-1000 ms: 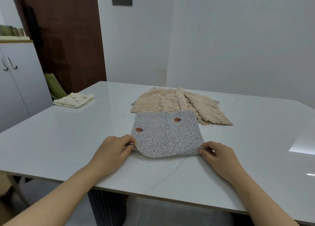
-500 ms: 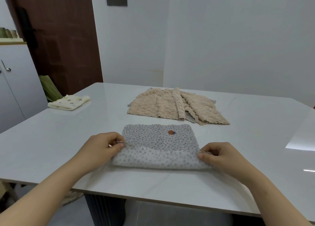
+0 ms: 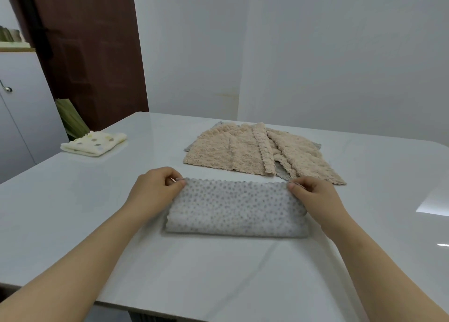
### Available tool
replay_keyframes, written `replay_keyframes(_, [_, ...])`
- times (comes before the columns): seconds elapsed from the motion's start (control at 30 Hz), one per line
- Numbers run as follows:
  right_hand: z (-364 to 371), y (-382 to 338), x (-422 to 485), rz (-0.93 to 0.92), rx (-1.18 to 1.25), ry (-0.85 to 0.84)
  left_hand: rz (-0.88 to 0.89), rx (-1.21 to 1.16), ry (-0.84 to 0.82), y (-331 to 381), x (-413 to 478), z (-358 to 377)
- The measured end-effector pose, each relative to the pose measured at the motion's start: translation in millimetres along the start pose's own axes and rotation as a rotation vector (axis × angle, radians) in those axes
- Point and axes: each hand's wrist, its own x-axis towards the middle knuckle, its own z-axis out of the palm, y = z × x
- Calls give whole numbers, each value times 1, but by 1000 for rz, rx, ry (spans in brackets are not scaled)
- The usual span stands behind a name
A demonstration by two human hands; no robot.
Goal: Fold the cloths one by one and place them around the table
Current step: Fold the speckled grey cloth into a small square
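A grey dotted cloth [image 3: 237, 207] lies folded in half on the white table [image 3: 73, 212], its two long edges together at the far side. My left hand [image 3: 155, 188] pinches its far left corner. My right hand [image 3: 313, 195] pinches its far right corner. Behind it lies a loose pile of beige cloths [image 3: 257, 149] with a grey one partly under them. A cream cloth with coloured dots [image 3: 93, 143] sits folded near the table's far left edge.
A white cabinet [image 3: 21, 107] stands to the left of the table, beside a dark brown door [image 3: 85, 49]. White walls close the far side. The table's near edge runs just below my forearms.
My hands carried the near edge of the grey cloth away from me and laid it on the far edge, folding it in half. The orange spots are now hidden.
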Motion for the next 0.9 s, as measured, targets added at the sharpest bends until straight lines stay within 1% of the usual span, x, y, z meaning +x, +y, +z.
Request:
replay_keyframes(0.17, [13,0,25,3,-94,21,-48,0,11,-5,24,12])
replay_keyframes(0.33, [26,10,36,-35,-324,39,-82,16,7,-16,34,23])
replay_keyframes(0.47, [31,19,40,-74,-465,50,-69,103,42,-22,34,30])
replay_keyframes(0.63, [31,24,44,-107,-546,54,-56,261,47,-20,34,34])
replay_keyframes(0.73, [32,25,45,-75,-589,42,-31,299,67,-20,33,36])
replay_keyframes(0.9, [32,22,49,-39,-648,12,-11,360,1,-20,35,37])
